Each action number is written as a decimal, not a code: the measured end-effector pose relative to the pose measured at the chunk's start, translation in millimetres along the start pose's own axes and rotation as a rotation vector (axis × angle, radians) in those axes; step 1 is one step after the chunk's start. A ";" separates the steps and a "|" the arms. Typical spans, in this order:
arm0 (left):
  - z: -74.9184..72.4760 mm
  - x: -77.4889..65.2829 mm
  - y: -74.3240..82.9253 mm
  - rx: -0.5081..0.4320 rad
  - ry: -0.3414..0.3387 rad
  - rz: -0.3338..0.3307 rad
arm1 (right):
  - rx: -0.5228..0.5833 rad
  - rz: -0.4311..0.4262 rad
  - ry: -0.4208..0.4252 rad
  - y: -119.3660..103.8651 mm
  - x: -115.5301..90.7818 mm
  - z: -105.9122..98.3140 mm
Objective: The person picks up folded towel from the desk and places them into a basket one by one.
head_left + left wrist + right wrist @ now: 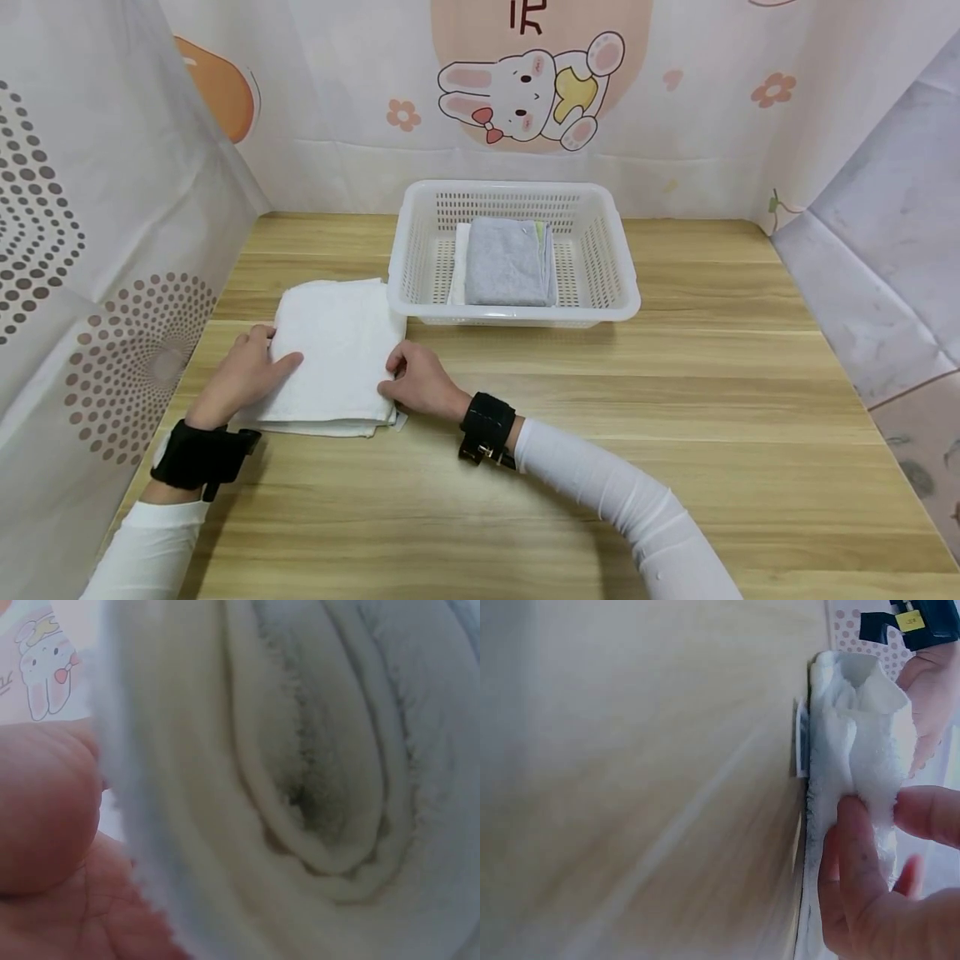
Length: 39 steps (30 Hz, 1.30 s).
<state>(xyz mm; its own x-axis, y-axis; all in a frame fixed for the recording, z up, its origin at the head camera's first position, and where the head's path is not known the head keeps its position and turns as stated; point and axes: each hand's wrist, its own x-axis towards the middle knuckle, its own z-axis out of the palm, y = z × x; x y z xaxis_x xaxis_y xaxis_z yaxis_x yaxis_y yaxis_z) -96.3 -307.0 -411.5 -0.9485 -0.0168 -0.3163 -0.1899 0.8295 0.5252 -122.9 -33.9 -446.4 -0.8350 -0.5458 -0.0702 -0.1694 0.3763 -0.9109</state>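
A folded white towel lies on the left part of the table, its layers stacked in a flat square. My left hand holds its left edge, thumb on top and fingers along the side; in the left wrist view the towel's rolled layers fill most of the picture. At the opposite edge, my right hand pinches the towel between thumb and fingers, seen closely as fingers against the fold in the right wrist view. A small label sticks out below the towel there.
Behind and to the right stands a white slatted basket, close to the towel's far right corner. Inside it lie a folded grey cloth and a white one. A printed curtain hangs along the table's back edge.
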 end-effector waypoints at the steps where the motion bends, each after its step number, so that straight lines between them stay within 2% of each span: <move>1: 0.0 -0.5 0.0 -0.001 -0.002 -0.001 | 0.009 0.008 0.007 0.0 -0.4 0.1; 8: 0.8 -2.3 0.7 -0.006 -0.015 -0.036 | 0.085 0.099 0.052 -0.8 -2.0 2.2; 15: 1.4 -2.9 -1.4 -0.020 -0.049 -0.052 | 0.381 0.276 0.096 1.2 -0.5 8.1; 23: 0.3 -2.6 -0.9 -0.057 -0.087 -0.084 | 0.497 0.294 0.059 4.2 1.8 7.7; 28: 0.0 -1.3 -0.8 -0.074 -0.120 -0.107 | 0.583 0.353 0.055 2.6 2.3 6.3; 34: 0.1 -1.3 -2.9 -0.083 -0.138 -0.081 | 0.689 0.395 0.032 -1.4 1.0 2.3; 39: 0.1 -1.8 -3.1 -0.069 -0.147 -0.073 | 0.694 0.380 0.011 -0.7 0.5 1.0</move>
<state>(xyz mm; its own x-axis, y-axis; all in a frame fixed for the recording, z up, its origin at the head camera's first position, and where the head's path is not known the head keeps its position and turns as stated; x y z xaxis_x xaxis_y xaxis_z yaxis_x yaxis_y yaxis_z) -94.0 -309.5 -412.6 -0.8850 0.0105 -0.4654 -0.2788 0.7887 0.5479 -122.6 -35.2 -446.2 -0.7755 -0.4651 -0.4270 0.4912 -0.0195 -0.8708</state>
